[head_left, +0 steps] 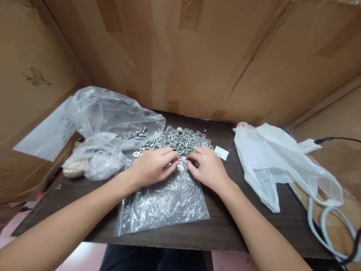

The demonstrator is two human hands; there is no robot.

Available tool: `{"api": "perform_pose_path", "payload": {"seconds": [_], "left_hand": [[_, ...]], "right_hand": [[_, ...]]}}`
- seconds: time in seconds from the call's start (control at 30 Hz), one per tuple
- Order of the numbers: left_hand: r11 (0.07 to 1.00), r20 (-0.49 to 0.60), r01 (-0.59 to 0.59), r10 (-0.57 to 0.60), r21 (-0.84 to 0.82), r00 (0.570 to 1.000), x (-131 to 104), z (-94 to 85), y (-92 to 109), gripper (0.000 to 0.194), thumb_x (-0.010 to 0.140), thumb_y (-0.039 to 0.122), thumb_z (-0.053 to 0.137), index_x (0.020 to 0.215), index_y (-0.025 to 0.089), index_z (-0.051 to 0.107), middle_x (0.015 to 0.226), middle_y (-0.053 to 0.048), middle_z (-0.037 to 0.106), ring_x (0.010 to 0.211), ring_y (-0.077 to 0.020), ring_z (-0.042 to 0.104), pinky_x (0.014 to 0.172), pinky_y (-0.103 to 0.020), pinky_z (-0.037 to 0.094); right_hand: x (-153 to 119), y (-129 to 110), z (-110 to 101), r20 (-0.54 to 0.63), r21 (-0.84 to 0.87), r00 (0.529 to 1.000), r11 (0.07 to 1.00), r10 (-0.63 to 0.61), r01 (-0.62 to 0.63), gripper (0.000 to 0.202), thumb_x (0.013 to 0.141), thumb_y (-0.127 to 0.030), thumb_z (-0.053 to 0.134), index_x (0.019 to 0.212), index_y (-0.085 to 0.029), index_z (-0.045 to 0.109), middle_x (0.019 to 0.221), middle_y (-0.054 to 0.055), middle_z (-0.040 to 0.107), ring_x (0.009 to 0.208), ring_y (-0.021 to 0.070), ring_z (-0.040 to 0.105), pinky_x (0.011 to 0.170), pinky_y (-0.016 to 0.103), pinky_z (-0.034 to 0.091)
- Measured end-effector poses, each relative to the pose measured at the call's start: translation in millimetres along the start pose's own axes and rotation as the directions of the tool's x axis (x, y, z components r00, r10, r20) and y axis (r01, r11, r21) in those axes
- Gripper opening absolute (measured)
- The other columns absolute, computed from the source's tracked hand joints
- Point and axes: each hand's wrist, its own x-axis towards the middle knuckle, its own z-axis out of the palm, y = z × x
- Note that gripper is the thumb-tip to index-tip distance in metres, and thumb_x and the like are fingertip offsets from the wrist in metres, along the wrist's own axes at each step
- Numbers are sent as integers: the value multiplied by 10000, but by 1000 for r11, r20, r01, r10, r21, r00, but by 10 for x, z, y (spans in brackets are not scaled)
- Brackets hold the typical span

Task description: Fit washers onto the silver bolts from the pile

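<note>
My left hand (156, 165) is closed, its thumb and fingers pinching a small metal bolt (178, 160) that points to the right. Facing it, my right hand (210, 167) pinches a round washer (185, 159) at the bolt's end. Whether the bolt passes through the washer is too small to tell. Just beyond both hands lies a pile of loose bolts and washers (180, 140). Beneath the hands a transparent plastic bag (169, 205) is spread flat on the dark table (222, 226).
At the left, a large transparent bag (113, 109) holds more bolts, beside smaller knotted bags (104, 165). A white plastic bag (262, 154) and a coiled white cable (324, 222) are at the right. A small label (221, 153) lies near the pile. Cardboard walls (180, 56) surround the table.
</note>
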Motion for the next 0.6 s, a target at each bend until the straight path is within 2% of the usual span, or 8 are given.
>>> {"api": "perform_pose_path", "payload": {"seconds": [0.1, 0.2, 0.33, 0.4, 0.6], "left_hand": [[1000, 13, 2, -3, 10, 1000, 5, 10, 2, 237, 1014, 256, 448, 1014, 154, 662, 888, -56, 668, 771, -177, 623, 640, -294, 479], [1000, 34, -2, 2, 8, 999, 11, 10, 19, 239, 1007, 253, 442, 985, 148, 655, 868, -59, 664, 777, -189, 622, 661, -310, 486], [1000, 49, -3, 2, 3, 999, 10, 11, 28, 239, 1004, 244, 445, 966, 142, 658, 862, -65, 668, 773, -197, 622, 663, -314, 488], [1000, 46, -2, 2, 0, 999, 8, 13, 24, 244, 1007, 240, 445, 959, 142, 663, 859, -68, 666, 783, -200, 623, 671, -316, 491], [1000, 34, 8, -9, 25, 999, 14, 3, 15, 248, 1013, 232, 439, 933, 146, 657, 842, -66, 653, 780, -200, 610, 671, -315, 483]], "right_hand": [[2, -12, -2, -14, 48, 1000, 999, -3, 4, 91, 849, -171, 610, 835, -200, 695, 856, 61, 673, 843, 244, 564, 766, 369, 409], [10, -73, -17, -72, 181, 997, 983, 39, -25, 75, 808, -147, 604, 757, -200, 615, 797, 42, 652, 814, 226, 554, 748, 350, 412], [16, -202, -55, -91, 492, 975, 861, 201, -132, 51, 817, -191, 596, 769, -201, 609, 742, 9, 647, 685, 170, 560, 623, 290, 417], [13, -250, -68, -88, 574, 972, 809, 217, -129, 52, 839, -211, 594, 814, -201, 639, 758, 7, 667, 656, 157, 572, 604, 281, 435], [-10, -264, -54, -182, 555, 972, 832, 151, -25, 130, 865, -185, 617, 904, -207, 739, 831, 28, 737, 734, 184, 649, 718, 337, 523]]}}
